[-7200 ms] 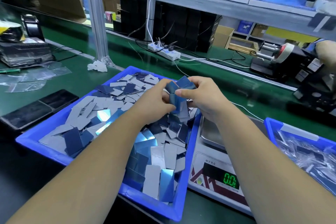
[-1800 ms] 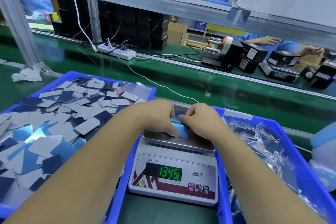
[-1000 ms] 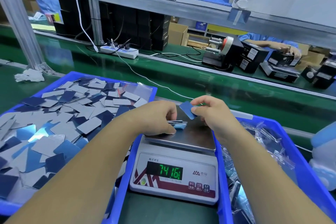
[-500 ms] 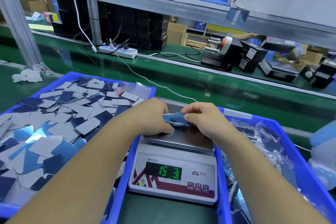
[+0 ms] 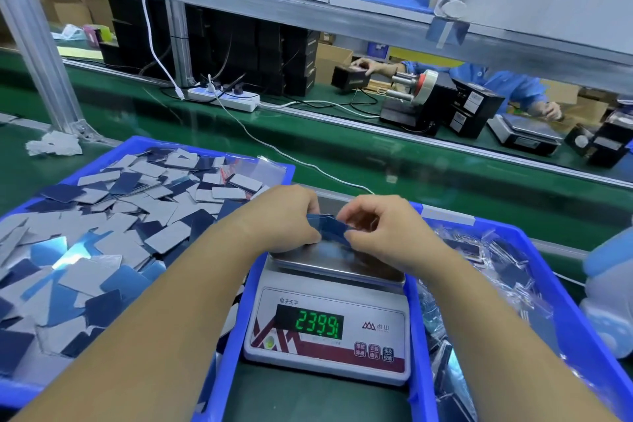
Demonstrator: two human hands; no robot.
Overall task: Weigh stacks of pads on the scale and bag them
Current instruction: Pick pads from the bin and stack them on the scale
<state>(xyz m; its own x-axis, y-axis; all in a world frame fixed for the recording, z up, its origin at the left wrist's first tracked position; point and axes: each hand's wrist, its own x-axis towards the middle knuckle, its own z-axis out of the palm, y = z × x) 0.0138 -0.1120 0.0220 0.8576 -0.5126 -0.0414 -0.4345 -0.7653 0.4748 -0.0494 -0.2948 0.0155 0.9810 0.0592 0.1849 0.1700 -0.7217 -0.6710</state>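
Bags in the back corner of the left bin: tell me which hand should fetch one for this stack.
Left, probably. The clear bags lie beyond the left hand, in the loose-pad bin. The right hand would have to cross over the pad stack both hands hold above the scale.

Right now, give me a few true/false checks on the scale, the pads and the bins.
1. Both hands, left and right, hold the stack of pads over the scale. True.
2. The scale's display is blank. False: it shows green digits.
3. Loose pads fill the blue bin left of the scale. True.
4. The bin on the right is empty. False: it holds clear bagged packs.
5. The stack lies unattended on the pan. False: both hands grip it.
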